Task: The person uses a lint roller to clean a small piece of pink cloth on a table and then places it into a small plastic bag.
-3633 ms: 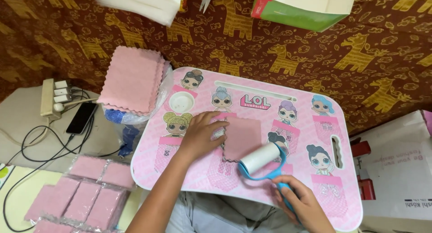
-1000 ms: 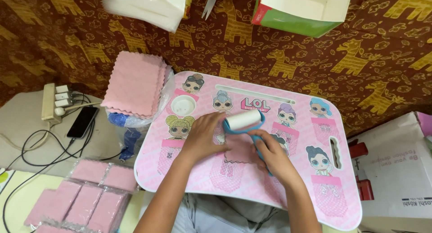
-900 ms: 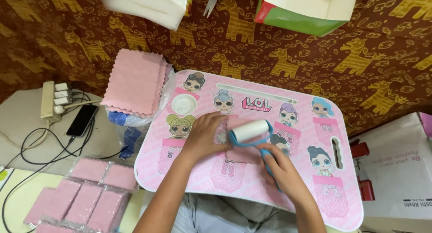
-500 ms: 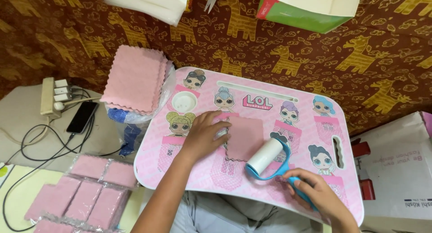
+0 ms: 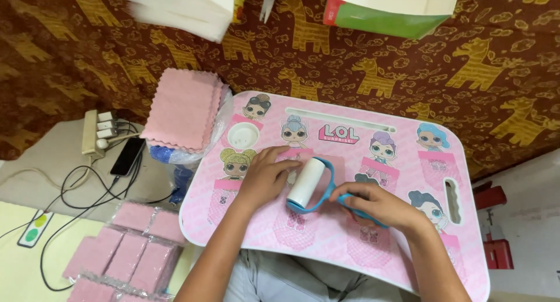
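My right hand point(image 5: 376, 206) grips the blue handle of a lint roller point(image 5: 307, 184), whose white roll lies across the middle of a pink lap table point(image 5: 408, 162) printed with cartoon dolls. Under the roll lies a small pink cloth square, almost wholly hidden by the roller and my hands. My left hand point(image 5: 265, 176) presses flat on the table right beside the roll, fingers spread over the cloth's left edge.
A stack of pink cloths point(image 5: 184, 109) rests on a plastic bag left of the table. Packed pink cloths point(image 5: 125, 258) lie at lower left. A power strip point(image 5: 93, 133), phone point(image 5: 128, 156) and cables sit on the left. Cardboard boxes point(image 5: 391, 7) stand at the back.
My right hand has pushed the roller from the lower right back up and left over the cloth. My left hand has stayed on the cloth's left edge.
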